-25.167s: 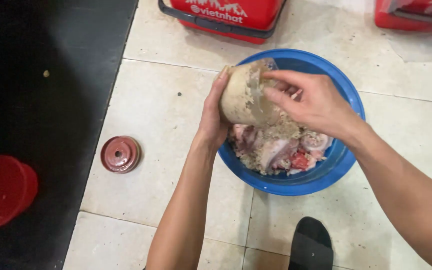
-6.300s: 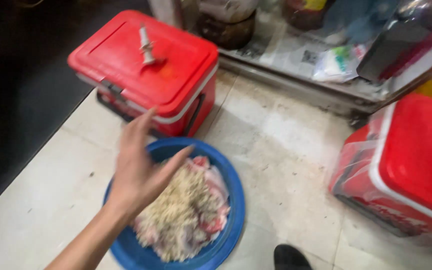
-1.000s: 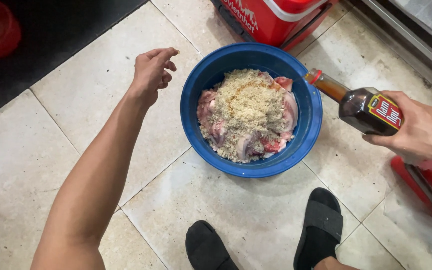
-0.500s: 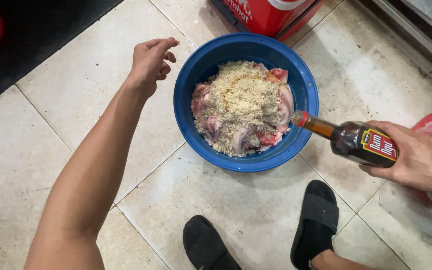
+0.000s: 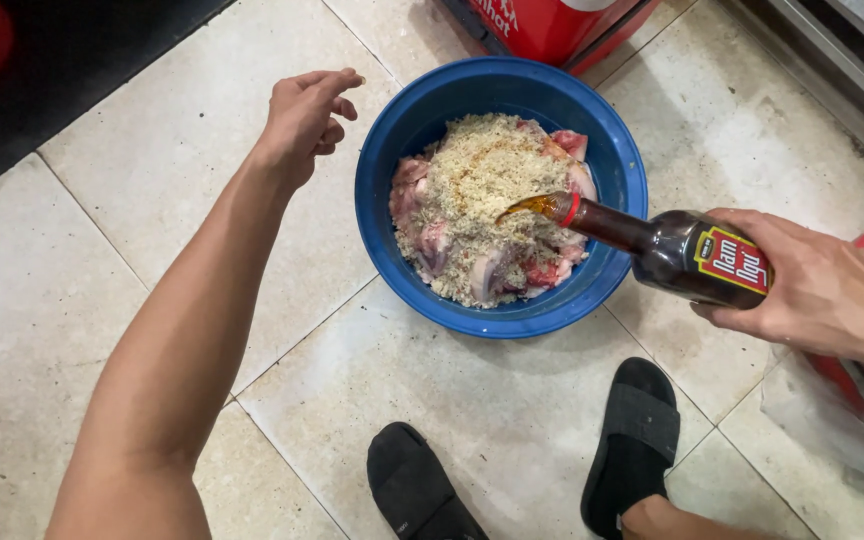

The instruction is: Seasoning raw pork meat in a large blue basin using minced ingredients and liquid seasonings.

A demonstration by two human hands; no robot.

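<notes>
bowl [image 5: 382, 215] top: bottle [image 5: 652, 245] crosses right rim | left tiles [image 5: 152, 150]: free

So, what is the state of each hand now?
Left hand: open, holding nothing.
Right hand: closed on the dark sauce bottle.

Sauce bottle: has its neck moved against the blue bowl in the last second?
Yes. The sauce bottle in the right hand swung inward: its mouth, earlier outside the blue bowl rim, now tilts over the meat.
</notes>
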